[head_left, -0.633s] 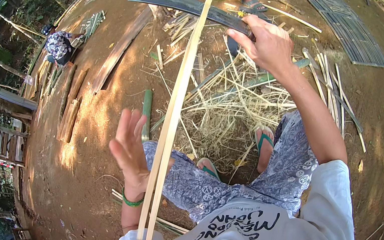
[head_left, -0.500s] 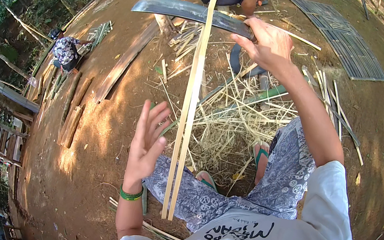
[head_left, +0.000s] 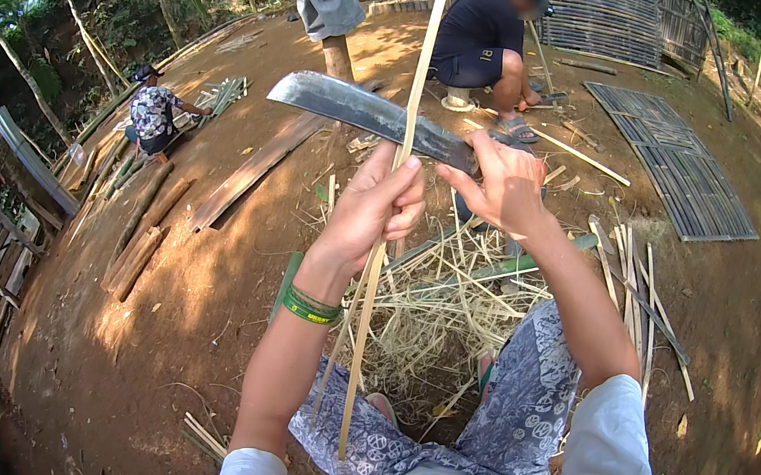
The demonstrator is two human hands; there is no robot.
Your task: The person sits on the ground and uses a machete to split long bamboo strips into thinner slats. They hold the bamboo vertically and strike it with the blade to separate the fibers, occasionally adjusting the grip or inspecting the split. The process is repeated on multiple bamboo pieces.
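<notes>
My right hand (head_left: 502, 185) is closed around the handle end of a machete (head_left: 337, 106), whose broad dark blade points to the left, roughly level. Upright across the blade stands a long, thin, pale bamboo strip (head_left: 427, 49), reaching past the top of the view. Just below the blade, my left hand (head_left: 374, 204) pinches this strip between thumb and fingers. Beneath that hand two narrow lengths hang side by side over my patterned trousers. The handle is mostly hidden by my right hand.
Pale bamboo shavings (head_left: 447, 319) heap up between my feet. Split strips (head_left: 643, 292) lie at the right, near a slatted bamboo panel (head_left: 669, 165). A co-worker (head_left: 482, 38) sits ahead; another person (head_left: 155, 114) crouches far left by logs (head_left: 135, 262). A plank (head_left: 261, 167) lies left.
My left hand has gone from open beside the strip to gripping it, moving up and right. The machete sits lower in view, and the view has tilted up.
</notes>
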